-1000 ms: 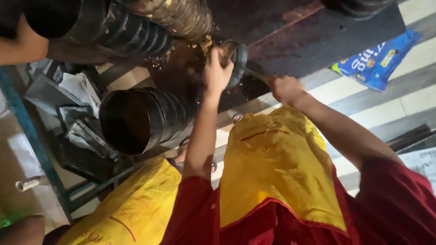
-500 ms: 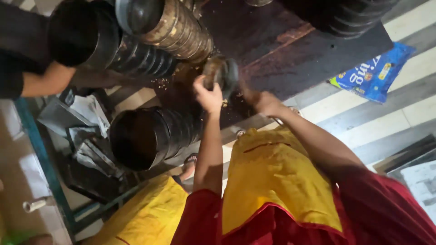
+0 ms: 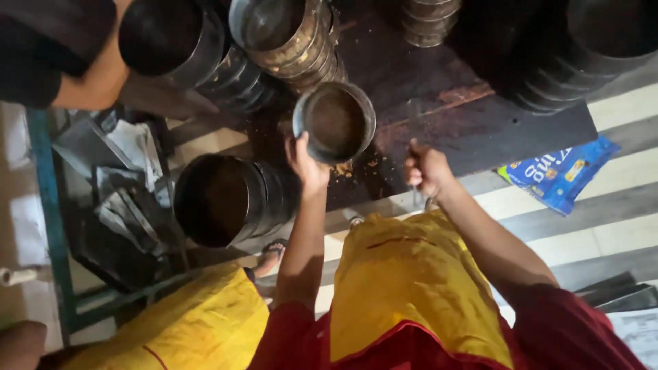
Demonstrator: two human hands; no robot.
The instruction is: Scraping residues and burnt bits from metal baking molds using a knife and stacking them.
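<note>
A big dark tin (image 3: 223, 199) is lying on its side, just left of the grip. The round metal tin (image 3: 336, 122) is gripped at its rim by the left hand (image 3: 306, 163), tilted over the dark board (image 3: 480, 130). To the right, the right hand (image 3: 426, 169) is closed in a fist around something thin that can't be made out.

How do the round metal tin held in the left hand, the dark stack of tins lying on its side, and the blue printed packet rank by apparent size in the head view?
1. Dark stack of tins lying on its side.
2. Blue printed packet and round metal tin in the left hand: they look alike, so unranked.
</note>
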